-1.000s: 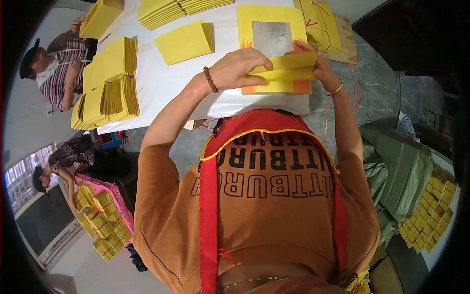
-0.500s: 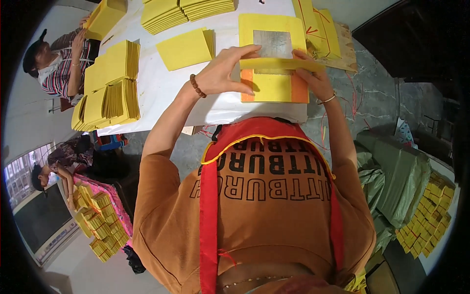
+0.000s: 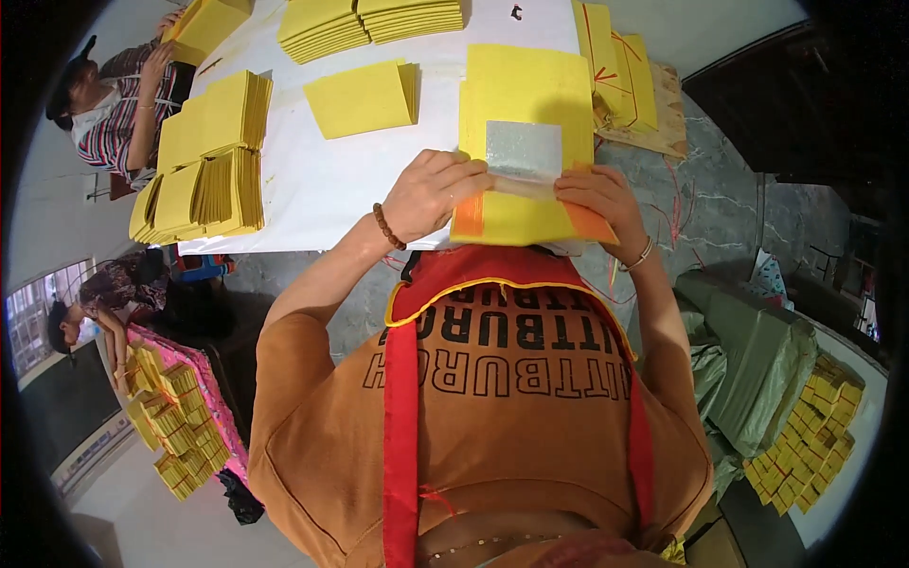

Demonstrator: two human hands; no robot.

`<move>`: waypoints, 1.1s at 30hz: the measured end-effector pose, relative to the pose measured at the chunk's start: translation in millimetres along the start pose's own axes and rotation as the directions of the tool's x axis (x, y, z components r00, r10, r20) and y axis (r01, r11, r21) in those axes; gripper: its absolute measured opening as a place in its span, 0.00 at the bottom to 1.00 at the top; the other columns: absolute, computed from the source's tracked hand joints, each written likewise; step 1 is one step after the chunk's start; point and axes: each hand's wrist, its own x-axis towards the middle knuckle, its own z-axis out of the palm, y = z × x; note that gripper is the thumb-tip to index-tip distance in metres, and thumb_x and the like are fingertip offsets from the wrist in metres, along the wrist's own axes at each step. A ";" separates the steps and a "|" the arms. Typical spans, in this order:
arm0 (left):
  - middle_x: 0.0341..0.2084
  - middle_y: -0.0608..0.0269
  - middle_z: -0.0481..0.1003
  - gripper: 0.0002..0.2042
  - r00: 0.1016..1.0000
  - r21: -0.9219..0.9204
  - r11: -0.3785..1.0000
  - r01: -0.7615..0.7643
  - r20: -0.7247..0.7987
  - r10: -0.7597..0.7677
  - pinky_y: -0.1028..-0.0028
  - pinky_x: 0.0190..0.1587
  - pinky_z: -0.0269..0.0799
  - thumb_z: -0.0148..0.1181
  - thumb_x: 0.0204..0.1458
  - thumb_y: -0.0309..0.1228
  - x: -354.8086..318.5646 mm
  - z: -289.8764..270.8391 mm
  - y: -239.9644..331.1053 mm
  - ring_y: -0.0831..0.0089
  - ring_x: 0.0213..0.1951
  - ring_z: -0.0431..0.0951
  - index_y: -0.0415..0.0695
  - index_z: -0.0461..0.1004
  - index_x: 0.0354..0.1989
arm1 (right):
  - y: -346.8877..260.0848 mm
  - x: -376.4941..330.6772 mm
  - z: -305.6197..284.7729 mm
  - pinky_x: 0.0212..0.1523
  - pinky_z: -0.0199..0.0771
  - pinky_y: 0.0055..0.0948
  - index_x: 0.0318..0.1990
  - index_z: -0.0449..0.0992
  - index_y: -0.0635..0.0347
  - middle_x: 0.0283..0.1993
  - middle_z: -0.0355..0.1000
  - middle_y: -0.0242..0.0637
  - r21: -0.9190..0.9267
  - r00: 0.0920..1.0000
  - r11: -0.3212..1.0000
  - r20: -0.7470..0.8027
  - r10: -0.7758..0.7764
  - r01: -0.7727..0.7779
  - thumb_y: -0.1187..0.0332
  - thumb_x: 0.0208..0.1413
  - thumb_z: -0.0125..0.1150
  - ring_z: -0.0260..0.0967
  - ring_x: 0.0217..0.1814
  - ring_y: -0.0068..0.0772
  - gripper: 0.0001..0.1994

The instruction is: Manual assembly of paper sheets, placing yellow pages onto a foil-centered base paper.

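Observation:
In front of me, a yellow paper sheet (image 3: pixel 525 85) with a silver foil square (image 3: pixel 524 144) lies at the table's front edge, its lower part bent over the edge. Orange patches (image 3: pixel 469 216) mark the sheet's near corners. My left hand (image 3: pixel 437 194), with a bead bracelet at the wrist, has its fingers curled onto the left side just below the foil. My right hand (image 3: pixel 604 204) grips the right side at the same height. A raised crease of paper runs between them. Whether one sheet or several lie under my fingers is hidden.
A folded yellow paper (image 3: pixel 362 99) lies left of the sheet on the white table (image 3: pixel 312 194). Yellow stacks stand at the left (image 3: pixel 204 156) and far side (image 3: pixel 369 28). Red-tied bundles (image 3: pixel 620 80) sit right. Two other people work at the left.
Both hands have moved toward me and closed on the paper's sides. The yellow strip that stood up between them across the foil has come down, baring the foil.

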 end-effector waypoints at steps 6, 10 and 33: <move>0.21 0.53 0.72 0.10 0.812 -0.296 0.763 0.575 0.090 -0.577 0.65 0.27 0.66 0.53 0.51 0.34 3.7 11.9 -5.9 0.57 0.22 0.71 0.40 0.72 0.35 | 8.3 11.7 3.7 0.43 0.68 0.30 0.45 0.72 0.57 0.39 0.74 0.37 0.161 0.844 0.829 0.054 0.534 -0.535 0.69 0.50 0.56 0.71 0.38 0.32 0.13; 0.15 0.58 0.70 0.10 0.660 -0.656 0.423 0.625 0.157 -0.734 0.70 0.23 0.64 0.54 0.52 0.33 16.3 23.5 -16.9 0.68 0.17 0.70 0.38 0.72 0.34 | 4.4 30.5 23.1 0.33 0.68 0.23 0.48 0.70 0.59 0.34 0.74 0.36 0.591 0.794 0.701 -0.161 0.587 -0.398 0.68 0.52 0.57 0.71 0.32 0.24 0.16; 0.47 0.54 0.67 0.25 0.999 -0.062 0.998 0.018 -0.046 -0.021 0.59 0.53 0.58 0.60 0.45 0.36 68.6 12.9 -8.3 0.57 0.51 0.64 0.41 0.65 0.52 | 19.4 36.9 33.0 0.32 0.68 0.22 0.47 0.72 0.62 0.31 0.74 0.38 0.498 0.634 0.680 -0.293 0.716 -0.538 0.69 0.47 0.60 0.68 0.29 0.20 0.18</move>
